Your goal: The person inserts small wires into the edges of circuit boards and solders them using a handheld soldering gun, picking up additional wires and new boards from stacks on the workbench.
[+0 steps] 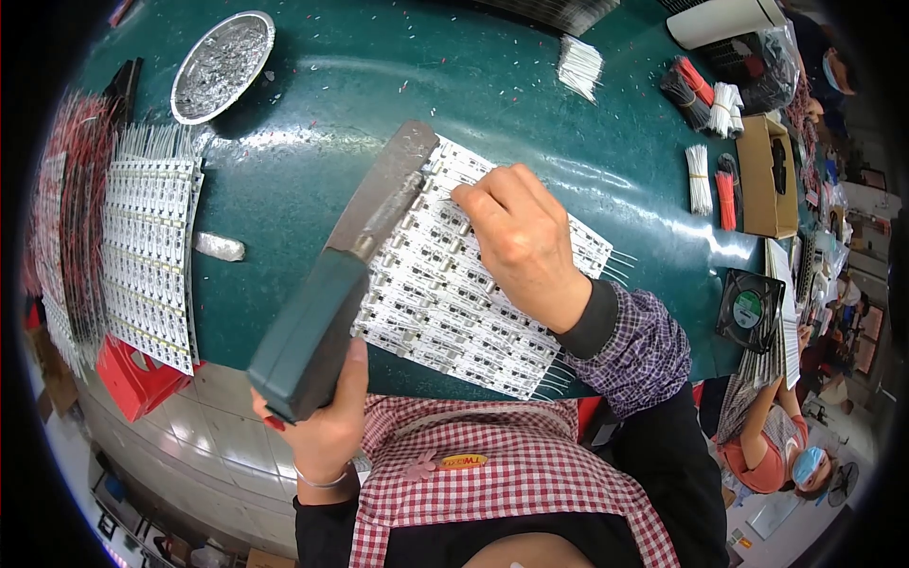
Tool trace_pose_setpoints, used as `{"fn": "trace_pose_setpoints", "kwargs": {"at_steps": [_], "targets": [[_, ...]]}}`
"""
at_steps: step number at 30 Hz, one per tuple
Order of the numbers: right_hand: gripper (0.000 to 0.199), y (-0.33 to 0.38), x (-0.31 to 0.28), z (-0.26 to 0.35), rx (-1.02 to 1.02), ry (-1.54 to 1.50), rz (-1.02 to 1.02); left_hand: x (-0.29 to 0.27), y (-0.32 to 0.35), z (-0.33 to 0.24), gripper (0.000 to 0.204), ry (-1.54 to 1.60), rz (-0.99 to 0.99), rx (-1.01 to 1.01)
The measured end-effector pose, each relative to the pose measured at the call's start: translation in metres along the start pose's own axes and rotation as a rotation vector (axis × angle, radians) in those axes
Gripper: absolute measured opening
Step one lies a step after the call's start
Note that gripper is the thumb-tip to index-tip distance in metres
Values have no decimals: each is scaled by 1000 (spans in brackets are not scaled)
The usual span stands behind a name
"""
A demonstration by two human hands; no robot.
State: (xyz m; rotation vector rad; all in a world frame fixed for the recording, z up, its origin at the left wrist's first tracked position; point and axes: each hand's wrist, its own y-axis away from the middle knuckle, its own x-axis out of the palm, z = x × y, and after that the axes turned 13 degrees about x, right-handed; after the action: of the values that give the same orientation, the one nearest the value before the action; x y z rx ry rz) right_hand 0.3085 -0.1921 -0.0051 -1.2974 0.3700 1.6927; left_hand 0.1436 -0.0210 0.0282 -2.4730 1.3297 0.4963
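My left hand (327, 426) is closed around a green-bodied hand tool (308, 331) with a round metal barrel, whose tip lies by the upper left edge of a white circuit board panel (426, 312). Beside the barrel runs a flat grey metal bar (379, 185); whether it belongs to the tool I cannot tell. The panel lies tilted on the table, with rows of small parts and white wires sticking out at its right edge. My right hand (521, 241) is over the panel, fingers curled and fingertips pinched near its upper left part. What they hold, if anything, is hidden.
A metal bowl (178, 95) of silvery scraps stands at the far left. Wired panels (151, 256) are stacked left, near a silvery lump (220, 247). Wire bundles (699, 180), a cardboard box (757, 204) and a fan (751, 310) sit right. A co-worker (772, 435) sits beyond.
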Motion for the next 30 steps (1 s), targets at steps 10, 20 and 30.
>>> {"fn": "trace_pose_setpoints", "kwargs": {"at_steps": [10,20,30], "targets": [[24,1,-2,1,16,3,0,-119,-78,-5,39,-416,-243,824],[23,2,-21,6,-18,49,48,-48,-64,13,40,463,-213,-51],[23,-1,-2,4,-47,-54,-31,-13,-2,9,39,308,-13,-143]]}}
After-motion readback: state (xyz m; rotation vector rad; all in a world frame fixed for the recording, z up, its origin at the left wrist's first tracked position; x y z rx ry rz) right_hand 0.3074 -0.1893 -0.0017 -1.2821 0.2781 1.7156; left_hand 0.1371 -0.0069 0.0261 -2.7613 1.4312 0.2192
